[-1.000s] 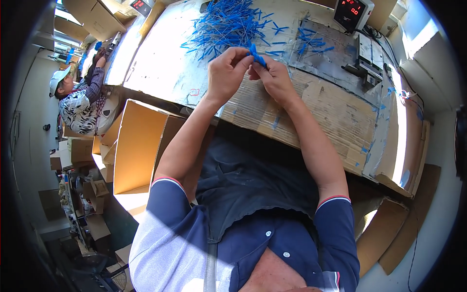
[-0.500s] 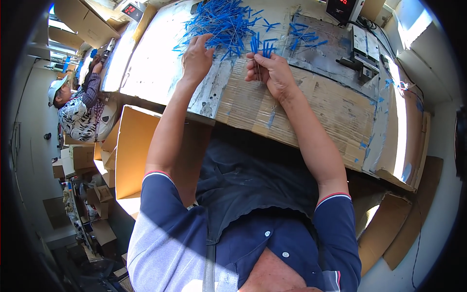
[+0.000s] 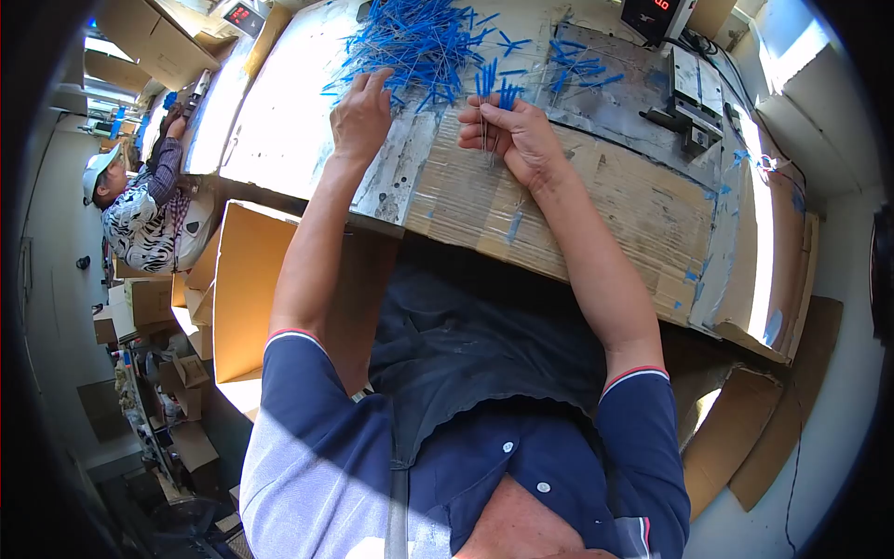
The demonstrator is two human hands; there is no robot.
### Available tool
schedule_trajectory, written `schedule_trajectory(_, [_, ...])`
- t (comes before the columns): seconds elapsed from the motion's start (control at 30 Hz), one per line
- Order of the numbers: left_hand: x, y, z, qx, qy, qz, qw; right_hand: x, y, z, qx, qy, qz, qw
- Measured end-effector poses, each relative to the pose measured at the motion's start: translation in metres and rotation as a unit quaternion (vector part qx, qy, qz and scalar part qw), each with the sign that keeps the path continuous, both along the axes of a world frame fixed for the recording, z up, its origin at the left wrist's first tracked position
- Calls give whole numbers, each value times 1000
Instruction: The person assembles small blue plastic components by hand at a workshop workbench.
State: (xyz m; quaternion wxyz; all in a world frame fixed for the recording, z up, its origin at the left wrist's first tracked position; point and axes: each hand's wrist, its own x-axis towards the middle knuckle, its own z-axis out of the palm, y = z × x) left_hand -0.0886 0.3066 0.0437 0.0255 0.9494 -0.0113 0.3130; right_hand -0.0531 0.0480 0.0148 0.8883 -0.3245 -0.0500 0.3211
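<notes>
Head view: left hand (image 3: 361, 114) rests open-fingered on the pile of blue-tipped wires (image 3: 419, 42); right hand (image 3: 512, 135) pinches a small bundle (image 3: 494, 88) above the table (image 3: 577, 196).

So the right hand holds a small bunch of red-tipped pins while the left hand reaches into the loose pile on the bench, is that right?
Not quite: the head view shows the tips are blue, not red. The right hand holds a small bunch of blue-tipped pins while the left hand reaches into the loose pile on the bench.
</notes>
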Motion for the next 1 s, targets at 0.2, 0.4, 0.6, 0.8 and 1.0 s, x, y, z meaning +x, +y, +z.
schedule_trajectory(0.2, [-15,-66,21,-326,72,-76,940,1,2,-10,-51,-42,-3,998])
schedule_trajectory(0.4, [-27,-99,21,-524,107,-104,839,-9,9,-1,-141,-219,-52,964])
schedule_trajectory(0.6, [-39,-104,31,-565,12,-154,811,-14,12,4,-148,-314,-174,921])
schedule_trajectory(0.8, [-30,-96,-27,-603,67,-129,785,-1,12,-17,-163,-212,-66,961])
schedule_trajectory(1.0, [-28,-99,-27,-654,50,-126,745,-2,13,-14,-115,-192,-172,959])
